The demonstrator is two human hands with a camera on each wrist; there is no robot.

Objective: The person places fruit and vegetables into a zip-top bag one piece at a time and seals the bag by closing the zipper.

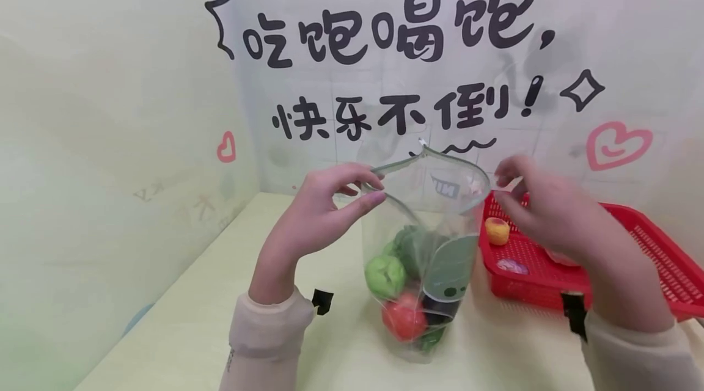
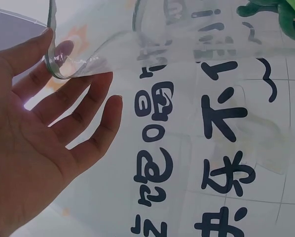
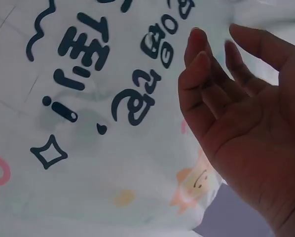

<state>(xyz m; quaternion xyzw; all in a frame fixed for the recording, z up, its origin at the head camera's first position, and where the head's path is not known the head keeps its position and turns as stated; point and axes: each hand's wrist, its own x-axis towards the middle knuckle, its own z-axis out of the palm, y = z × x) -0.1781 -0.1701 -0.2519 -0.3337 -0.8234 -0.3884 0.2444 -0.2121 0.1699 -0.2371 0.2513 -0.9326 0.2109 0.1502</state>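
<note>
A clear plastic zip bag (image 1: 464, 220) stands upright on the table with its mouth spread. Inside are a round pale-green vegetable (image 1: 384, 277), a red tomato (image 1: 405, 317), a leafy dark-green piece (image 1: 407, 244) and a dark item (image 1: 440, 310) of unclear kind. My left hand (image 1: 321, 204) pinches the left rim of the bag between thumb and forefinger; the left wrist view shows the rim (image 2: 53, 66) there. Beside the right rim, my right hand (image 1: 550, 208) hovers with loosely bent fingers, apart from the bag. Nothing shows between those fingers (image 3: 202, 69) in the right wrist view.
A red perforated basket (image 1: 528, 293) sits to the right, partly behind my right forearm. It holds a yellow piece (image 1: 497, 231), a purple-and-white piece (image 1: 513, 266) and a pinkish item (image 1: 561, 258). A wall with black lettering (image 1: 407, 113) rises behind the table (image 1: 181, 317).
</note>
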